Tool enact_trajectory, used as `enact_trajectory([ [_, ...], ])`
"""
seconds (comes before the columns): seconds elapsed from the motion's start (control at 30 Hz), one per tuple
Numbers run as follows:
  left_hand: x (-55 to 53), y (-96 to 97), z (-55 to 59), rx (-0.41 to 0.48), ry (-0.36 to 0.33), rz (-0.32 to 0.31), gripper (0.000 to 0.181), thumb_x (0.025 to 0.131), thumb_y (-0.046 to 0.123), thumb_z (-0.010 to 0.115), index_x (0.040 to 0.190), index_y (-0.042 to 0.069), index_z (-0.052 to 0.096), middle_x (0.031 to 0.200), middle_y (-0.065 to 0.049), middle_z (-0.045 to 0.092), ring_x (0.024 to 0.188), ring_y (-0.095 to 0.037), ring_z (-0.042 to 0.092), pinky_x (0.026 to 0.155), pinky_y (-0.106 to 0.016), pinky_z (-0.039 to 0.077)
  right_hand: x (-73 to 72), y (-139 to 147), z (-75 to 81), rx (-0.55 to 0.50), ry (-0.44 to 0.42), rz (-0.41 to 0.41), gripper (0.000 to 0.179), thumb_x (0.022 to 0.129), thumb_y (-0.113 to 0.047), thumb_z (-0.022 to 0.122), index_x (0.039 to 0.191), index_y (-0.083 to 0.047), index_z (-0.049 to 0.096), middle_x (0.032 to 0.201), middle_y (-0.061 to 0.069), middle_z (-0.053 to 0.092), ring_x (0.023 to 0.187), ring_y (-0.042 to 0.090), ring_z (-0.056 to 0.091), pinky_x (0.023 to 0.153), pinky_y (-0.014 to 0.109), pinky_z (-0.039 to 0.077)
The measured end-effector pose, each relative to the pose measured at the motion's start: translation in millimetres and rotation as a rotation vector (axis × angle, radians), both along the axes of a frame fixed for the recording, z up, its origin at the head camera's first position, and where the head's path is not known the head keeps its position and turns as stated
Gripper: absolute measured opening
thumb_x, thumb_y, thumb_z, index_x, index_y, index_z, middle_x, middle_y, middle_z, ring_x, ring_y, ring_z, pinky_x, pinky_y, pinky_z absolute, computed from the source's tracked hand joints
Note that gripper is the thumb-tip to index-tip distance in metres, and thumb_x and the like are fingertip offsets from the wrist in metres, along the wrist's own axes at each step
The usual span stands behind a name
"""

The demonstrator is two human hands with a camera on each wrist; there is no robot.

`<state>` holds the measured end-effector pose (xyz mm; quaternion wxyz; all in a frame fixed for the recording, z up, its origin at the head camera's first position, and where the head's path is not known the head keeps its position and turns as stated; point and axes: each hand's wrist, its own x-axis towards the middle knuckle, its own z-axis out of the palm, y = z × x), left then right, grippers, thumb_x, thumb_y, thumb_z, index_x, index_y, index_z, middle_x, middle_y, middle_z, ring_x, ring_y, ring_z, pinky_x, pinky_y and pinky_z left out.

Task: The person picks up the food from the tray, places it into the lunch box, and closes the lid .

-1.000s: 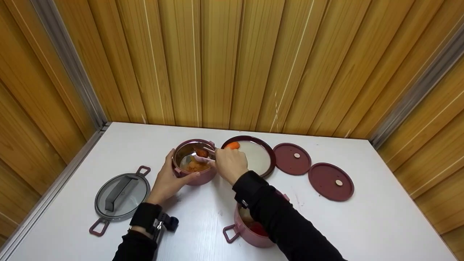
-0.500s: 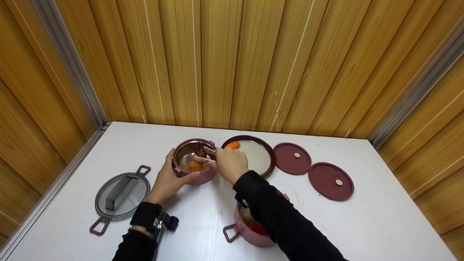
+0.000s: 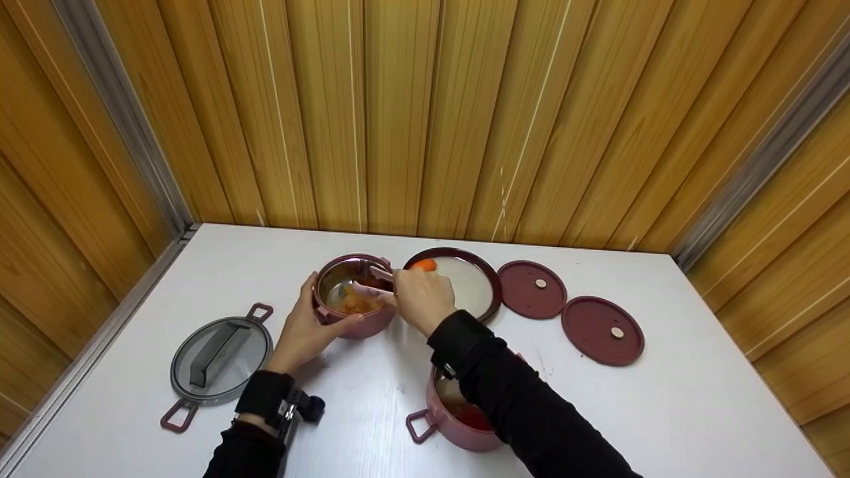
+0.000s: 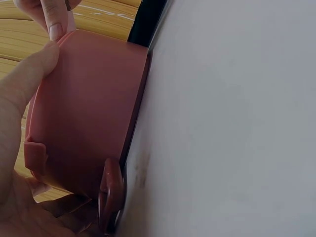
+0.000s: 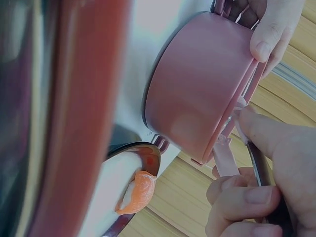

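The right hand point(image 3: 425, 299) grips what look like pink-tipped tongs point(image 3: 373, 290), dipped into the pot point(image 3: 373, 324) the left hand point(image 3: 307, 334) clasps.

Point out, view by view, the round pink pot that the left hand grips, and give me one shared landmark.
Head: the round pink pot with a shiny lining sits left of centre, below mid-height.
Left wrist: the pot fills much of the left half, appearing sideways.
Right wrist: the pot appears sideways, upper half, right of centre.
Landmark: the left hand.
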<state>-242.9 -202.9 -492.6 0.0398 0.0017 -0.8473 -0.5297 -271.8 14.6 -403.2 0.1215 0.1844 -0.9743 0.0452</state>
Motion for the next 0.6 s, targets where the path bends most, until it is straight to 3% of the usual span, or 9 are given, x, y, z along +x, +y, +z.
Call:
enact_trajectory([
  [0.2, 0.5, 0.2, 0.9, -0.009, 0.014, 0.002, 0.127, 0.090, 0.046, 0.092, 0.177, 0.004, 0.010, 0.179, -0.028, 0.031, 0.165, -0.047, 0.036, 0.135, -0.064, 0.032, 1.1, 0.2, -0.7, 0.000, 0.033, 0.005, 0.044, 0.095, -0.051, 0.086, 0.096, -0.007, 0.081, 0.085, 0.011, 0.080, 0.079, 0.034, 0.081, 0.065, 0.051, 0.066],
  [0.6, 2.5, 0.6, 2.8, 0.000, 0.000, 0.008, 0.127, 0.089, 0.046, 0.093, 0.177, 0.006, 0.011, 0.178, -0.028, 0.032, 0.165, -0.048, 0.035, 0.135, -0.064, 0.030, 0.6, 4.8, -0.7, -0.030, -0.002, 0.016, 0.043, 0.097, -0.050, 0.084, 0.099, -0.007, 0.079, 0.089, 0.014, 0.079, 0.082, 0.037, 0.081, 0.066, 0.052, 0.066],
])
